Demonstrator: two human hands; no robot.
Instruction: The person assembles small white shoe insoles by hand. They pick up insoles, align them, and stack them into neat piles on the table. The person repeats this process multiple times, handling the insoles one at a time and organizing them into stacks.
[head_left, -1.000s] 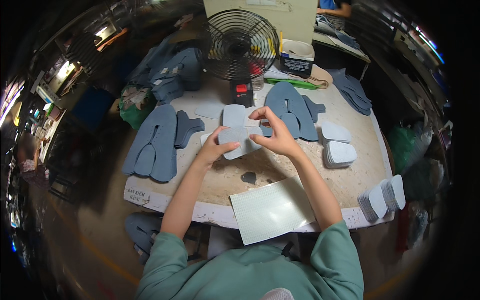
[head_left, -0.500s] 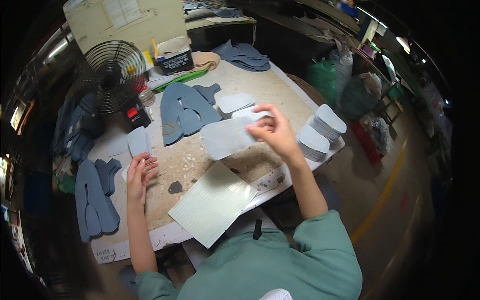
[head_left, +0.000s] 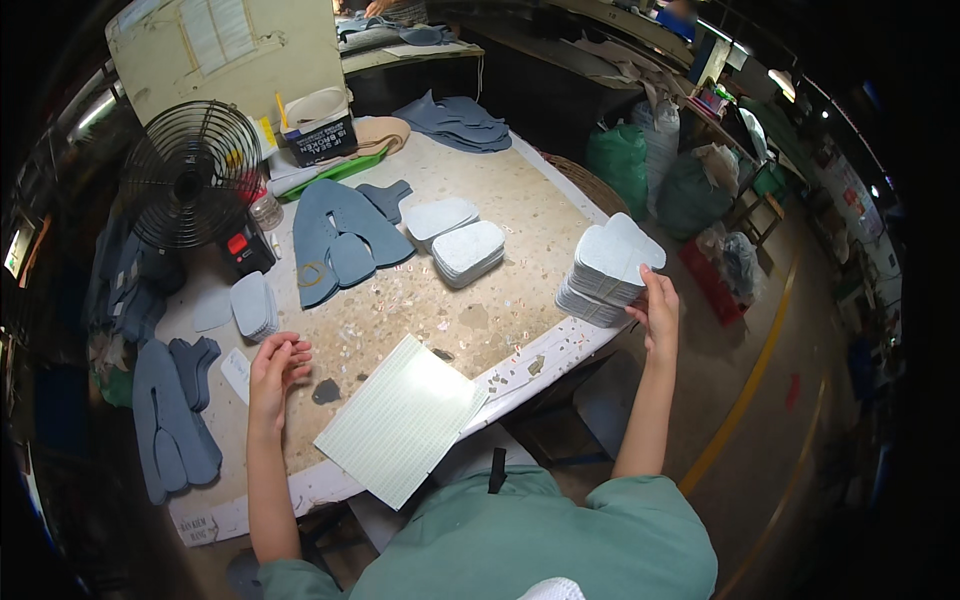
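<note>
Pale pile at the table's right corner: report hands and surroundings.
Right hand at pale pile's right side. Left hand loosely curled, nothing visible in it. Gridded sheet across table's near edge.

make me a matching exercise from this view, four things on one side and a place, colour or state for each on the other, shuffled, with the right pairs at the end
1. right hand
2. left hand
3. gridded sheet
4. fan

A. half open, holding nothing visible
B. black and round
C. at the tall pale stack by the table corner
D. overhanging the table's near edge

Pairs: 1-C, 2-A, 3-D, 4-B
</note>
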